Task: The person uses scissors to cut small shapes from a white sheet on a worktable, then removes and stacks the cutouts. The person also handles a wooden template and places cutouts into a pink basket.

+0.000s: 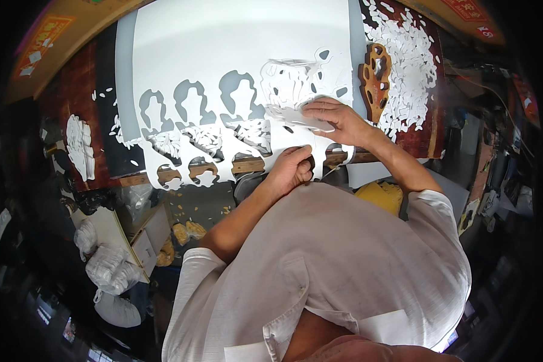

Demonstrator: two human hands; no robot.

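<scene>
Large white paper sheet (235,54) with cut-out silhouette openings lies flat on the dark red-brown worktable (78,84), its near edge overhanging the table's front lip. We note three figure-shaped holes in a row across its middle and smaller scalloped holes along the near edge.

Right hand (335,120): palm down, fingers extended and together, pressing a loose white cut paper piece (298,116) onto the sheet. Left hand (292,169): closed into a loose fist at the sheet's near edge, fingertips pinching the paper there; we cannot tell whether it also holds a tool.

Brown wooden carved block with oval holes (376,78) rests just right of the sheet, near the right hand. Beyond it, a scatter of small white paper offcuts (413,66) covers the table. A second stack of white cut shapes (79,148) sits well apart at the left.
</scene>
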